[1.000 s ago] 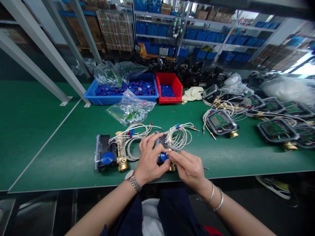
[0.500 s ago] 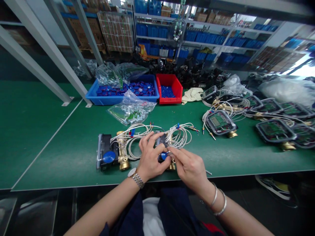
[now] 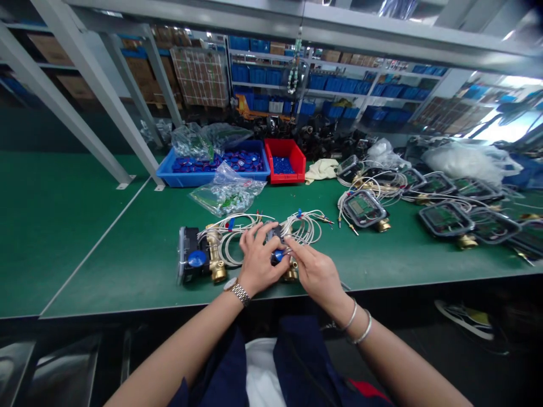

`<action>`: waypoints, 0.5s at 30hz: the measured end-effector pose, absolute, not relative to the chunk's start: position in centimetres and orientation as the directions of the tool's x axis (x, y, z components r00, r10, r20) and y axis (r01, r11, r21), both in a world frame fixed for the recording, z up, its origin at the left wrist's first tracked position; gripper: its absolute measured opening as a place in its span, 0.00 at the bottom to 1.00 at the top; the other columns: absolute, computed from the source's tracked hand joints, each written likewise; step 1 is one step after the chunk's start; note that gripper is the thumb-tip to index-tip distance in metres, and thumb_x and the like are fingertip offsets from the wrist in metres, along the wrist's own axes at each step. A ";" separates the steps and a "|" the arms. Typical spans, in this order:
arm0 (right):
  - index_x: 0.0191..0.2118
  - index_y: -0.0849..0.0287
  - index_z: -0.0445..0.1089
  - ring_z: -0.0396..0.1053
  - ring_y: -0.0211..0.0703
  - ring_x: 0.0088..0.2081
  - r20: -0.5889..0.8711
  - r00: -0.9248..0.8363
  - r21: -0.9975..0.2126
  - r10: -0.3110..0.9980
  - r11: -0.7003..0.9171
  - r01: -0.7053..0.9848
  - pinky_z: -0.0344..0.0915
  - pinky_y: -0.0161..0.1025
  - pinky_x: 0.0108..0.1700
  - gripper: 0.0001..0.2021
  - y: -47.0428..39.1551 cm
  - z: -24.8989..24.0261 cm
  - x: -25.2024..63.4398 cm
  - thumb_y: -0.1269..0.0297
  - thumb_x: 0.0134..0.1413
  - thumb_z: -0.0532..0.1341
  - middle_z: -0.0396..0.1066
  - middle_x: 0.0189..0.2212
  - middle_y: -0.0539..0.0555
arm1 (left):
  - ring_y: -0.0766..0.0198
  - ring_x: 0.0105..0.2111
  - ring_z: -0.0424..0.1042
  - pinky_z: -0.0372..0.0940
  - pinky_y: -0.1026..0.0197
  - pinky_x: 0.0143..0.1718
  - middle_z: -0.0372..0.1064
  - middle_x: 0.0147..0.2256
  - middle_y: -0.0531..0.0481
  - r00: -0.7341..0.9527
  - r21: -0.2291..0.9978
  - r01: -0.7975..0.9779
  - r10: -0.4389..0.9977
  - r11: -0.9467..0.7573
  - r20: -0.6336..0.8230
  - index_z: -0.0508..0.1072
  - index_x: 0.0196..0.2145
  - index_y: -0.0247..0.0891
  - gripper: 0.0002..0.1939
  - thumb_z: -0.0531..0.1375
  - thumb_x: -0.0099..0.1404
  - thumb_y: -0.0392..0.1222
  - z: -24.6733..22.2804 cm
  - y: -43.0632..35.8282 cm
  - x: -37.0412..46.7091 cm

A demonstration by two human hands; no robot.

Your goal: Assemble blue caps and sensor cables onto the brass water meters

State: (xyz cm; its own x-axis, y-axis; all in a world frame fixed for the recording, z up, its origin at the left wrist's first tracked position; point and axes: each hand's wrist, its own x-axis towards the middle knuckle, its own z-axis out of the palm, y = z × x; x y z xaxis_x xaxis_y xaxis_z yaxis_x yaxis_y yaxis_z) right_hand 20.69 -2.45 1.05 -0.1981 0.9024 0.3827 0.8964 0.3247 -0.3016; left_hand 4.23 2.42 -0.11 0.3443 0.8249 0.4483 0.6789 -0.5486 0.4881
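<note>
Near the bench's front edge, my left hand (image 3: 262,261) is wrapped over a black meter unit, thumb and fingers around its blue round cap (image 3: 278,255). My right hand (image 3: 316,271) pinches something small and thin against the cap's right side; it is too small to name. Brass fittings (image 3: 291,272) and a coil of white cable (image 3: 307,229) belong to this unit, partly hidden by my hands. To the left stands a second black meter (image 3: 193,257) with a blue cap, a brass pipe (image 3: 216,263) and coiled white cable.
Behind are a blue tray (image 3: 190,180) of blue caps, a clear bag (image 3: 229,195) of small parts, a red bin (image 3: 288,177) and a cloth (image 3: 321,169). More meters (image 3: 363,208) with cables lie to the right. Grey posts (image 3: 114,113) rise at the left.
The view has tilted up and shifted, so the bench items appear displaced. Both hands stay at the same meter; my right fingers sit slightly higher beside the blue cap.
</note>
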 end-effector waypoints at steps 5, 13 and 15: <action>0.66 0.60 0.63 0.75 0.47 0.34 0.357 -0.123 -0.130 0.926 0.179 0.975 0.70 0.39 0.34 0.23 -3.1 2.0 18.7 0.71 0.68 0.51 0.77 0.40 0.60 | 0.47 0.66 0.50 0.44 0.38 0.66 0.60 0.65 0.54 0.356 0.469 0.691 0.823 -0.551 0.443 0.73 0.35 0.46 0.06 0.63 0.62 0.47 0.1 2.5 4.0; 0.72 0.50 0.47 0.74 0.44 0.32 0.180 -0.258 -0.237 0.949 0.297 0.925 0.72 0.40 0.33 0.29 -9.9 2.8 22.7 0.66 0.69 0.51 0.72 0.41 0.56 | 0.47 0.66 0.50 0.42 0.38 0.66 0.61 0.64 0.56 0.319 0.493 0.691 0.835 -0.528 0.448 0.75 0.35 0.47 0.05 0.64 0.60 0.45 0.3 2.3 3.9; 0.69 0.49 0.55 0.74 0.45 0.37 0.115 -0.383 -0.269 0.916 0.400 0.876 0.73 0.40 0.36 0.26 -12.2 3.2 23.1 0.67 0.67 0.53 0.70 0.47 0.59 | 0.47 0.66 0.50 0.43 0.38 0.65 0.61 0.63 0.56 0.310 0.512 0.684 0.842 -0.520 0.441 0.75 0.35 0.47 0.05 0.65 0.59 0.45 0.2 2.3 4.0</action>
State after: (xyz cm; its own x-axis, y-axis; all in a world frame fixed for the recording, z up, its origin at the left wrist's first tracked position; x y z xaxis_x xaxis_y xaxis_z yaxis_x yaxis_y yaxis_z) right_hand 23.14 -12.23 3.20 -0.3833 0.9164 0.1150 0.8761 0.4002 -0.2688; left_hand 3.96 2.29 0.20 0.3103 0.8423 0.4408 0.6837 -0.5199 0.5121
